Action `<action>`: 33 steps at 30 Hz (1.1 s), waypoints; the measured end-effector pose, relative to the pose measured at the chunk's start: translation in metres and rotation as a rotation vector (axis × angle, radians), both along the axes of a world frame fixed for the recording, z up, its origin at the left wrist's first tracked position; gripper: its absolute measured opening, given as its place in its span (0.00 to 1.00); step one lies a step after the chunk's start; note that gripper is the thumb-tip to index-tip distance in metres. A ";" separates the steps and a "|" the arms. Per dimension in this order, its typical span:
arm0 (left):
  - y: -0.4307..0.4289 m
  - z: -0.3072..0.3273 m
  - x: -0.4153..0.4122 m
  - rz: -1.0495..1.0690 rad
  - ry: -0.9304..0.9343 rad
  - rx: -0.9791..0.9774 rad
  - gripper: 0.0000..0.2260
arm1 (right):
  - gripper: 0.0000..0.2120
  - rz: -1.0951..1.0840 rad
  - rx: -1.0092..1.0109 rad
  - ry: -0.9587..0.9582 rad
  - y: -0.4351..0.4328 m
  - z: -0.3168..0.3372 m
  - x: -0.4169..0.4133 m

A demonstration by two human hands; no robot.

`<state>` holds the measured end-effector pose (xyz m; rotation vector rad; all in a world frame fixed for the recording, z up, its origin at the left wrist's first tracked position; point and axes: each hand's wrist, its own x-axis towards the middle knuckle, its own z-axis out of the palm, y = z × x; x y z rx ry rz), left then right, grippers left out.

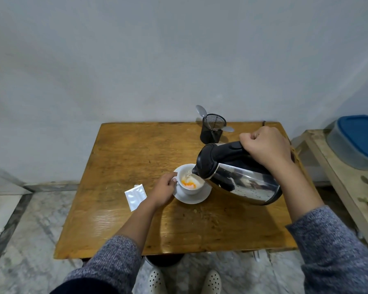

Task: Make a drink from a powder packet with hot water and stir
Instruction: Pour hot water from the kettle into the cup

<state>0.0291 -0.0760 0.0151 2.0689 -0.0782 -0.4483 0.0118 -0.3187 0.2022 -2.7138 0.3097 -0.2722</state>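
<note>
A white cup (189,183) stands on a white saucer (200,198) in the middle of the wooden table (125,158). Orange powder lies inside the cup. My right hand (266,147) grips the black handle of a steel kettle (242,179), which is tilted with its spout over the cup, and water streams in. My left hand (164,189) holds the cup's handle on the left side. A silver powder packet (135,197), torn at the top, lies flat on the table left of my left hand.
A black mesh holder (214,129) with two spoons (201,111) stands at the table's back edge. To the right is a second wooden table (336,177) bearing a container with a blue lid (359,139). A grey wall is behind, marble floor below.
</note>
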 end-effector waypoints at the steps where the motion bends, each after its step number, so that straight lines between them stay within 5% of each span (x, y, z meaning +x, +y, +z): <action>1: 0.000 0.000 0.000 0.003 0.000 0.000 0.14 | 0.22 0.001 0.001 0.001 0.000 0.000 0.000; 33: -0.001 -0.001 -0.001 0.015 -0.012 -0.022 0.13 | 0.21 -0.010 -0.004 0.026 -0.012 -0.002 -0.001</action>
